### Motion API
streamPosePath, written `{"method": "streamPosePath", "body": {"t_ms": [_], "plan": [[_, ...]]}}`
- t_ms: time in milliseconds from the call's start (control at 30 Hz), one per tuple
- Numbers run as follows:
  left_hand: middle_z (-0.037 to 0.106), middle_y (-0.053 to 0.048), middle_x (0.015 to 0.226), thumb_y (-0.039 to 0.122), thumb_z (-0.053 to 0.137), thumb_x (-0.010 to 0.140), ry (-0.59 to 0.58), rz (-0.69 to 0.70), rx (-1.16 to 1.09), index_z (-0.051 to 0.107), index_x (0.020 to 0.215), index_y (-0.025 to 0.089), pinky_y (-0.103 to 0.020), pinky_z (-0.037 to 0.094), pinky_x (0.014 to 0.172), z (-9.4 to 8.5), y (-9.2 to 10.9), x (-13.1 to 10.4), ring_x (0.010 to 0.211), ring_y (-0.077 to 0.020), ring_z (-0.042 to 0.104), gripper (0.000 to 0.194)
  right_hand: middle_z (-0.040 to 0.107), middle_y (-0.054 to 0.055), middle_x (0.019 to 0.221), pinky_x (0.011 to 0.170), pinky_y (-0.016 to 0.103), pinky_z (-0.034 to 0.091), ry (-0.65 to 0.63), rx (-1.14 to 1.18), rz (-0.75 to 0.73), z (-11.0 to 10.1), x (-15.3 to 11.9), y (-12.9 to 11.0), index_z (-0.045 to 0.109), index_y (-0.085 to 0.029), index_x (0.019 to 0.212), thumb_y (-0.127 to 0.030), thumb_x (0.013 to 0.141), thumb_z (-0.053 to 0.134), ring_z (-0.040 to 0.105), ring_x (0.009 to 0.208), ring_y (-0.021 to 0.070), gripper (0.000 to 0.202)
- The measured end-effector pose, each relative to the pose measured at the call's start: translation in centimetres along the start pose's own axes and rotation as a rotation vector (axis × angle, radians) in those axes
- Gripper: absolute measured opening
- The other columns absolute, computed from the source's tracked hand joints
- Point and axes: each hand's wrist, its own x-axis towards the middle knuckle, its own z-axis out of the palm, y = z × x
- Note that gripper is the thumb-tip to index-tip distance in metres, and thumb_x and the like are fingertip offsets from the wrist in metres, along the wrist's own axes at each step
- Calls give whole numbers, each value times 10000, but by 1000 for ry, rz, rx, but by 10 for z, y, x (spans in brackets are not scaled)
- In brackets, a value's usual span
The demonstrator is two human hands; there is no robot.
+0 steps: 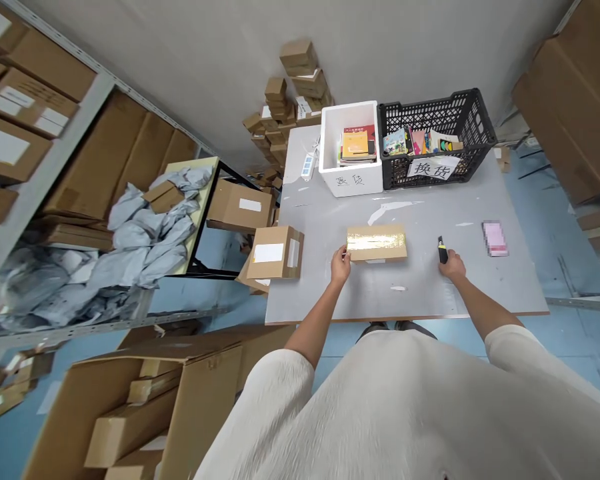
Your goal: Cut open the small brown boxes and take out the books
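Observation:
A long cardboard box with shiny tape along its top lies on the grey table in front of me. At the box's left end is my left hand, its fingers closed against that edge. My right hand grips a black and yellow utility knife, which points away from me at the table surface. Between the knife and the box there is a gap. A pink object with a blurred front lies flat to the right of my right hand.
A labelled carton overhangs the table's left edge. At the back stand a white bin and a black crate, both with books, beside a power strip. A large open carton with boxes stands at lower left, near shelves with grey parcels.

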Motion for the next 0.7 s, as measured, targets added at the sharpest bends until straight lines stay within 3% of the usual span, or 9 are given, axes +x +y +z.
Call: {"method": "streamPosePath", "body": {"t_ms": [100,200,333,433,533,600,700], "plan": [[710,-158,1387,295,511,1057,-11,-11,-8,657,1456,194,-437,569,1093,-2,3,0,1206,-268,711,437,746,147,1147,1003,457,586,-14,221,60,-11,1,-7,633,-197,1354,-268,770,736,723,1160,346,598],[701,-180,1385,258,505,1047,-24,-23,-5,638,1459,163,-450,561,1092,-2,6,-1,1169,-272,721,443,726,55,905,852,380,637,-50,556,61,-29,0,-26,663,-208,1137,-292,802,642,759,950,269,346],[663,-174,1420,254,520,1040,35,44,15,601,1475,197,-455,560,1081,-1,11,-5,1235,-285,690,446,696,24,884,673,309,635,-129,876,-68,-62,-8,-64,615,-230,1042,-310,842,590,741,775,197,216],[645,-147,1431,218,524,1025,88,160,98,645,1395,246,-470,523,1125,-1,15,-9,1329,-298,629,390,715,31,910,612,273,603,-164,820,-211,-81,-22,-98,644,-227,1055,-385,897,619,709,726,173,224],[648,-138,1454,199,494,1040,31,305,196,700,1304,258,-496,468,1163,-3,18,-13,1384,-322,577,340,753,52,956,624,288,589,-179,632,-430,-89,-44,-130,683,-217,1196,-456,963,605,695,733,184,342],[639,-142,1493,225,510,1053,-27,364,237,703,1332,266,-499,457,1154,-5,18,-15,1394,-339,565,342,790,70,1038,742,349,618,-167,462,-585,-89,-61,-152,703,-221,1291,-465,992,604,722,812,220,398],[633,-157,1517,236,546,1047,-67,392,282,679,1419,269,-495,458,1142,-5,17,-17,1382,-352,574,396,801,90,1270,1012,434,578,-118,188,-819,-84,-81,-182,762,-246,1314,-427,1001,638,719,1152,316,382]]}}
